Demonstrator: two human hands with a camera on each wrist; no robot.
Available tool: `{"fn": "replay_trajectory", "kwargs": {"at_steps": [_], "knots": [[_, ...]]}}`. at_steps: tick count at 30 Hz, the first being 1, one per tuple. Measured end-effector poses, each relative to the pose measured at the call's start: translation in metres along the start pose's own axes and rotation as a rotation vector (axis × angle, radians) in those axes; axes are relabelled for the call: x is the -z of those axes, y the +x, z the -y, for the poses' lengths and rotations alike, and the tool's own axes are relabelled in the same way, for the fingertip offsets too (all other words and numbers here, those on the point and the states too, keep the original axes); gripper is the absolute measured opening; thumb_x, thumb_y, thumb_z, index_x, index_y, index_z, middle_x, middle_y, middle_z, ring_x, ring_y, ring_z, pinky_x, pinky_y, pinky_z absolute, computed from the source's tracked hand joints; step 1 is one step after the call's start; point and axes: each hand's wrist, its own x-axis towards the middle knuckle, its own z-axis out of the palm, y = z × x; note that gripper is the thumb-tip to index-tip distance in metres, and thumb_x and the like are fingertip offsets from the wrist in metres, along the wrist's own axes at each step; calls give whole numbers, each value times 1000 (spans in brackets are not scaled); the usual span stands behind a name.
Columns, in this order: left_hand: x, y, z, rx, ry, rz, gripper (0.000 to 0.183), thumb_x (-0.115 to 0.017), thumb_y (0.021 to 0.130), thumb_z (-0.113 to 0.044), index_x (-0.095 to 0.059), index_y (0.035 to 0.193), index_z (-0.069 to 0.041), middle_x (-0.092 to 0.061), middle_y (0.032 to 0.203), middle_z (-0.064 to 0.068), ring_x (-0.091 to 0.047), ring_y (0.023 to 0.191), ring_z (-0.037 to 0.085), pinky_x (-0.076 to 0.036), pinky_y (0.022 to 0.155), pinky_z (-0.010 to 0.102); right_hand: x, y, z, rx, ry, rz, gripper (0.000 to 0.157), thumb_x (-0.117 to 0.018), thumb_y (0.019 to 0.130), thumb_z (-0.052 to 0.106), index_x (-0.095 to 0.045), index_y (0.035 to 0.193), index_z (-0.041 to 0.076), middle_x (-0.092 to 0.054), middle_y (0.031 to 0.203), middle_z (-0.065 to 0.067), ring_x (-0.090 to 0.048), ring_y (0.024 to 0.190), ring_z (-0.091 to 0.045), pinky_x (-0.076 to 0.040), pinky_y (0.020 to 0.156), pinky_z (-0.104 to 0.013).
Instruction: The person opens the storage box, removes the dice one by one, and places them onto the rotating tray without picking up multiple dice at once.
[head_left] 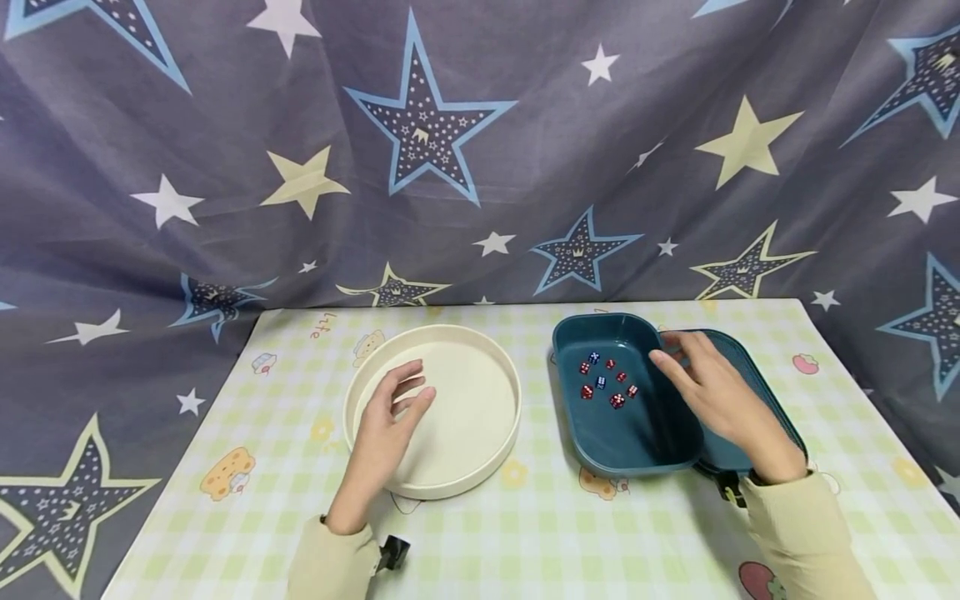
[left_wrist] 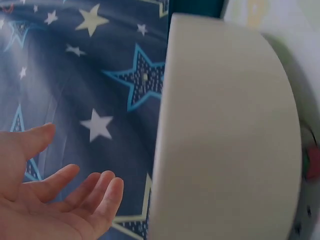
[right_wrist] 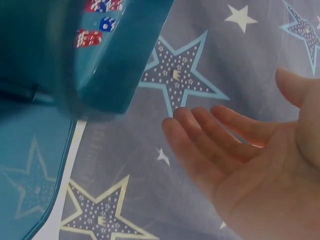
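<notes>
Several small red dice (head_left: 587, 392) and a couple of blue dice (head_left: 601, 382) lie in the upper part of a deep teal rectangular box (head_left: 630, 442). My right hand (head_left: 712, 387) is over the box's right rim, with fingers loosely bent and nothing in them; the right wrist view shows its bare palm. On the left, a round cream tray (head_left: 465, 417) with a low wall has no dice in it. Over that tray's left side is my left hand (head_left: 390, 429), thumb and fingers apart, holding nothing. The left wrist view shows the tray's outer wall (left_wrist: 225, 125) beside the fingers.
A teal lid-like panel (head_left: 738, 362) lies right of the box, partly hidden by my right arm. The table has a green checked cloth (head_left: 480, 542) with printed food pictures. Behind it hangs a dark curtain (head_left: 495, 167) with stars.
</notes>
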Motion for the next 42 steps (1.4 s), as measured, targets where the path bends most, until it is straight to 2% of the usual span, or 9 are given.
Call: {"fn": "replay_trajectory", "kwargs": {"at_steps": [6, 10, 14, 16, 21, 26, 33, 38, 42], "knots": [[18, -7, 8, 39, 66, -30, 46, -61, 89, -30, -47, 130, -14, -45, 131, 3, -46, 119, 23, -45, 96, 30, -8, 6, 7, 93, -8, -24, 40, -48, 97, 30, -46, 127, 3, -49, 115, -14, -53, 94, -25, -50, 77, -46], [31, -12, -2, 48, 124, -57, 42, -61, 90, -21, -49, 128, -8, -47, 130, 7, -49, 114, 28, -47, 91, 27, -9, 13, 11, 159, 1, -51, 37, -55, 94, 25, -50, 123, 3, -52, 110, -11, -57, 91, -24, -53, 76, -44], [46, -14, -8, 38, 174, -103, 40, -61, 90, -14, -50, 127, -2, -49, 127, 12, -49, 110, 31, -48, 87, 22, -9, 21, 13, 164, 15, -31, 40, -56, 93, 29, -51, 122, 3, -53, 111, -10, -57, 93, -26, -53, 78, -44], [54, -13, -2, 39, 195, -129, 40, -61, 90, -15, -51, 127, -2, -50, 126, 12, -49, 110, 30, -48, 87, 21, -10, 25, 12, 155, 25, -10, 40, -56, 93, 30, -51, 122, 3, -53, 112, -11, -57, 94, -26, -53, 79, -43], [73, -12, 26, 63, 238, -172, 43, -62, 89, -23, -51, 129, -8, -49, 127, 8, -47, 112, 24, -46, 87, 17, -14, 37, 10, 130, 62, 35, 41, -57, 92, 30, -52, 121, 2, -53, 115, -13, -57, 95, -27, -52, 80, -44], [83, -16, 41, 154, 229, -177, 48, -60, 90, -32, -48, 132, -12, -48, 128, 3, -47, 114, 20, -42, 87, 10, -16, 47, 4, 126, 71, 76, 38, -57, 92, 29, -54, 118, 1, -55, 114, -14, -58, 96, -26, -52, 81, -43], [94, -20, 57, 243, 131, -92, 56, -58, 91, -34, -39, 138, -9, -42, 133, 11, -45, 112, 10, -44, 84, 7, -17, 54, -2, 114, 74, 98, 33, -59, 91, 26, -57, 115, 3, -57, 110, -12, -58, 95, -26, -52, 80, -43], [102, -19, 79, 269, 70, 2, 64, -54, 92, -37, -30, 143, -8, -34, 139, 18, -46, 114, 10, -48, 85, 13, -22, 58, -6, 119, 79, 97, 31, -60, 91, 27, -59, 112, 4, -59, 106, -12, -59, 92, -26, -52, 78, -43], [101, -18, 83, 325, 31, 56, 71, -52, 92, -44, -23, 145, -6, -33, 139, 16, -47, 115, 13, -50, 88, 22, -27, 61, -11, 107, 95, 120, 31, -60, 90, 28, -60, 111, 5, -61, 104, -12, -59, 92, -25, -52, 78, -42]]}}
